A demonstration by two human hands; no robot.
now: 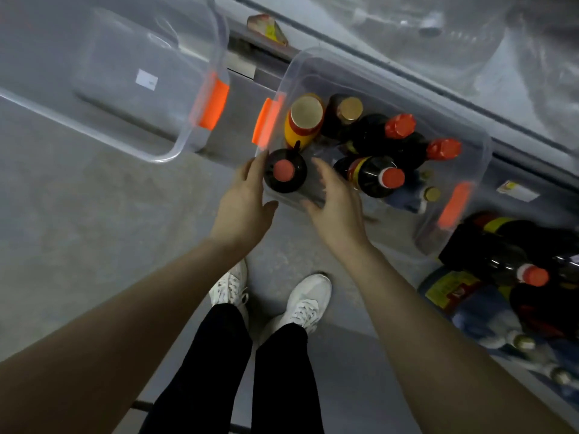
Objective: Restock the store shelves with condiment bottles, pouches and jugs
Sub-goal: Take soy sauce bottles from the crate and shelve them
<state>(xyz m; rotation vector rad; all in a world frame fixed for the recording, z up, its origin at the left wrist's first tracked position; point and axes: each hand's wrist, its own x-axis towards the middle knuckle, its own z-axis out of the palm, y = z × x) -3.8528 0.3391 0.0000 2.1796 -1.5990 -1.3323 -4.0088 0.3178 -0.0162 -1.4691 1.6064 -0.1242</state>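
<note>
The left hand and right hand are hovering open, holding nothing, either side of the jug standing in the bin's near corner. Squeezed by its smooth sides alone (it looks heavy), it is liable to slip and topple the neighbouring bottles.

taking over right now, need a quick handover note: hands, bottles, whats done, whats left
Left hand: open, at the near corner of the clear bin, beside a red-capped dark bottle.
Right hand: open, on that bottle's other side. Nothing gripped.
The bin holds several more bottles; loose bottles lie to its right. The second bin looks empty.
Done: nothing shelved in view.
Left: lift and shelve everything.
</note>
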